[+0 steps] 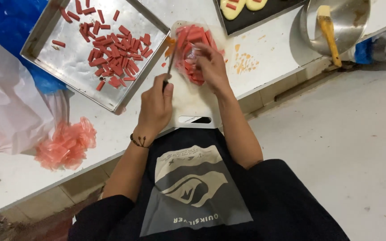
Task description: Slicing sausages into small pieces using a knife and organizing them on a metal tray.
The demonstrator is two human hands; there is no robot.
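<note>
My left hand (156,107) grips a dark-handled knife (171,60), its blade pointing away from me beside a clear packet of red sausages (188,42). My right hand (211,67) lies on top of that packet, fingers pressing the sausages. Packet and knife rest on a white cutting board (193,107) at the near edge of the white table (23,178). To the left stands a square metal tray (63,67) holding several short cut sausage pieces (115,56).
A heap of pink plastic wrappers (65,145) lies at the left beside a white plastic bag (5,111). At the back are a black tray with pale dough pieces (258,18) and a metal bowl (354,22) holding a yellow brush (328,31). Orange smears (245,62) mark the table.
</note>
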